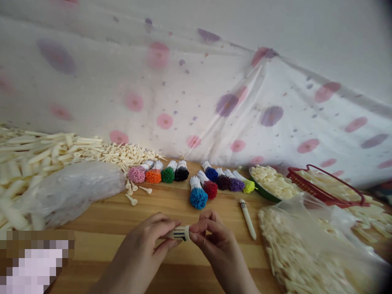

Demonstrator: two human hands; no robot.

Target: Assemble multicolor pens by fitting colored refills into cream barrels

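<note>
Slotted pen part (pixel 181 233) – one, cream with dark strips in its slots, held between both hands, above the near middle of the table. Left hand (pixel 153 239): thumb and fingers pinching the barrel from the side. Right hand (pixel 214 237): thumb and forefinger pinched together at the part's pale end, other fingers bent.

Counts: ten bundles of thin white sticks with colored ends – pink (pixel 136 174), orange (pixel 153 175), green (pixel 168 174), black (pixel 181 173), dark blue (pixel 211 174), light blue (pixel 198 198), red (pixel 210 190), dark maroon (pixel 223 182), purple (pixel 237 184), yellow-green (pixel 248 186). One whole cream pen (pixel 248 220), lying right of the right hand. Loose cream pieces: too many to count, a few strays near the pink bundle.

Containers: one green bowl (pixel 266 192), heaped with small cream parts; one red basket (pixel 333 200) with handle, cream parts inside; one clear bag (pixel 312 245) at right, full of cream pieces. More clear plastic (pixel 82 188) at left, against the pile of cream tubes (pixel 18 179).

Surface: striped wood table (pixel 119 220). Behind: whitish sheet with pink and purple flower-like spots (pixel 183 94), plain pale wall above.
</note>
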